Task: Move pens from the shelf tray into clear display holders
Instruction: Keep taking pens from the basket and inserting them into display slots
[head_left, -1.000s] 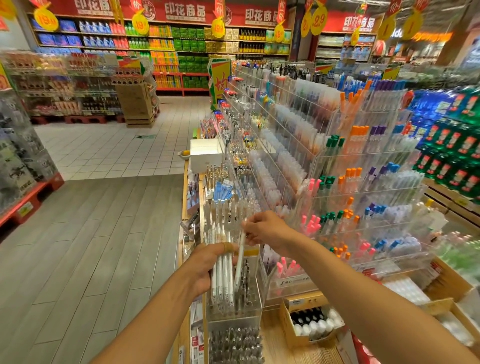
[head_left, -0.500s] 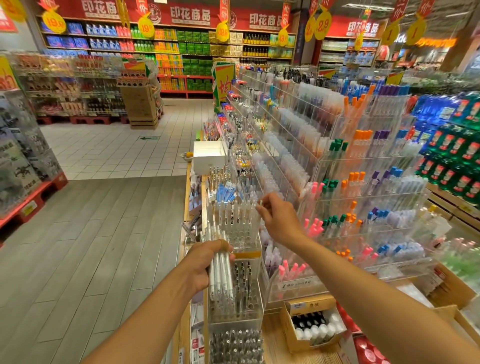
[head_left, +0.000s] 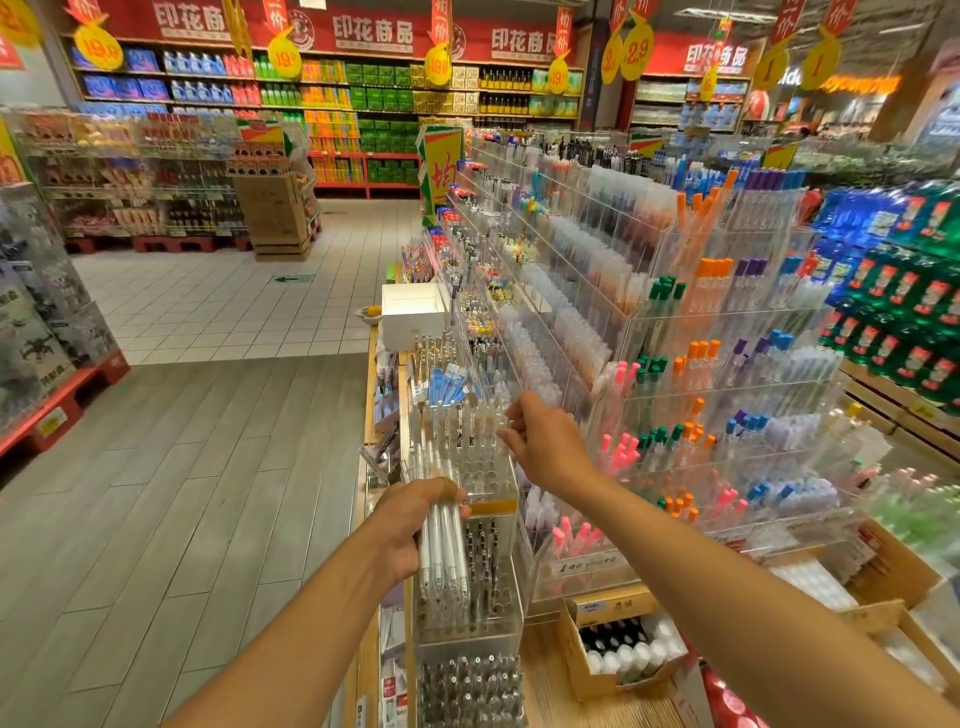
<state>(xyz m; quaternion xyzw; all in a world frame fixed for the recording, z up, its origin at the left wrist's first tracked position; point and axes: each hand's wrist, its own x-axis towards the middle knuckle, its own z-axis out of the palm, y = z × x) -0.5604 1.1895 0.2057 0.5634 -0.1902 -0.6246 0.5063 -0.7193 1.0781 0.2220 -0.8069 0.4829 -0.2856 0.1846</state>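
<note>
At the end of the clear rack, white pens (head_left: 441, 540) bunched upright in the left hand (head_left: 410, 525), fingers wrapped round them, just in front of the holder (head_left: 470, 452). Right hand (head_left: 545, 447) up at the holder's top right corner, fingers curled; can't tell if it pinches a pen. Judgement: feed one pen per slot, tip down, keep the bunch square so none slide out. Cardboard box (head_left: 587, 660) sits below right.
</note>
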